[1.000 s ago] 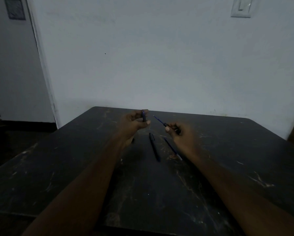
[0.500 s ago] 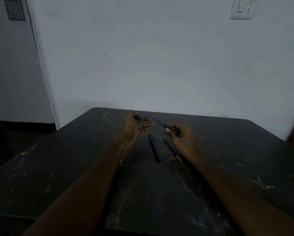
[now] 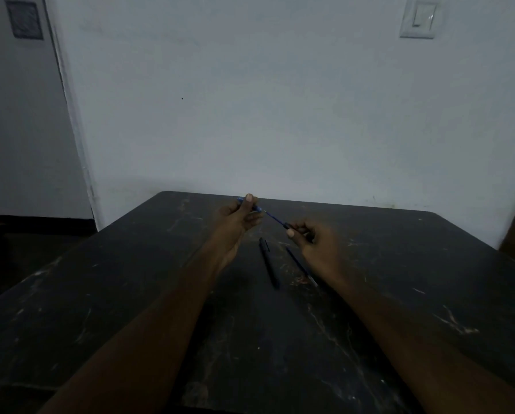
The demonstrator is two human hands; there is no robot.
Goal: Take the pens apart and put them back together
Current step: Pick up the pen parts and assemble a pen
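Note:
My left hand [image 3: 238, 218] grips a short blue pen barrel [image 3: 257, 208] above the far middle of the table. My right hand [image 3: 313, 239] pinches the dark end of a thin blue refill [image 3: 275, 219], which slants up-left so its tip meets the barrel's mouth. Below the hands a whole dark pen [image 3: 268, 265] lies on the table, pointing toward me. A thin refill with a pale tip [image 3: 301, 265] lies just right of it, partly under my right wrist.
The dark, scratched table [image 3: 130, 309] ends at a pale wall [image 3: 280, 115]. A light switch [image 3: 418, 19] hangs high on the right. A door frame [image 3: 71, 115] stands at the left, with dark floor beside the table's left edge.
My left hand has turned and risen, now showing the blue barrel lined up with the refill. The gap between barrel and refill tip has closed. My right hand stayed nearly still.

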